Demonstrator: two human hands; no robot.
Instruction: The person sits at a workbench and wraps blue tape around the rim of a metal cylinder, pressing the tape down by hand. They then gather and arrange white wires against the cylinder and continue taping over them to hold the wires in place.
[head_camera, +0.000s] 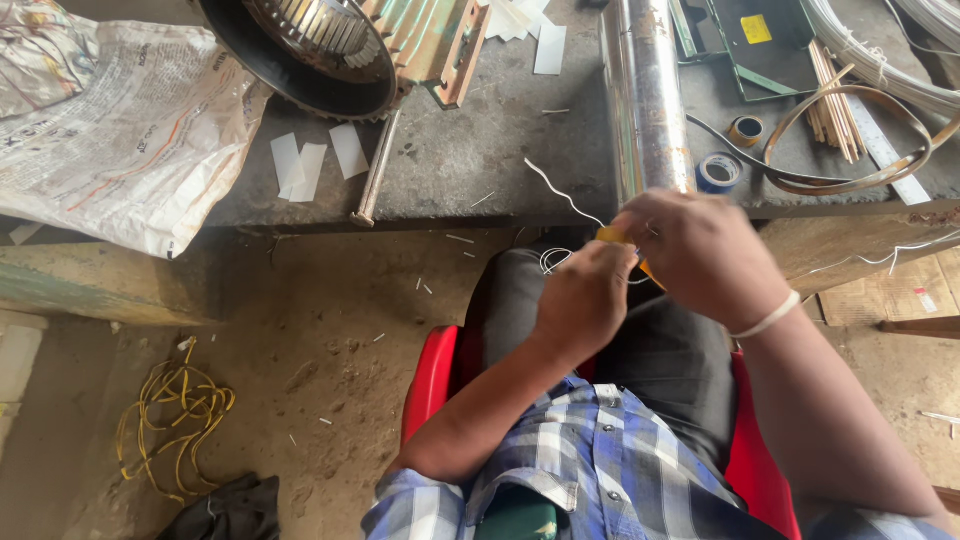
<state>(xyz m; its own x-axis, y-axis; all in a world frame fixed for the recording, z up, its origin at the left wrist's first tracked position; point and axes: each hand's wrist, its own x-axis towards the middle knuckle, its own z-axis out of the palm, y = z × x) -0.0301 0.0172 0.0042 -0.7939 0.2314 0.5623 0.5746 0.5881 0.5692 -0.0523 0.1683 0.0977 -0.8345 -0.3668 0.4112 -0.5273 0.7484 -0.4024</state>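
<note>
My left hand (585, 300) and my right hand (700, 255) are close together over my lap, just in front of the workbench edge. Both pinch a small yellow piece (612, 236) between their fingertips. A thin white wire (558, 190) runs up from the hands onto the bench, and a loop of it (553, 260) hangs just left of my left hand. A white band sits on my right wrist. I sit on a red chair (432, 375).
The grey workbench (470, 150) carries a motor stator (310, 50), a shiny metal cylinder (645, 95), tape rolls (718, 172), white paper strips (310, 160), a metal rod and curled flat strips. Crumpled newspaper (110, 120) lies at left. A yellow wire bundle (175, 420) lies on the dirt floor.
</note>
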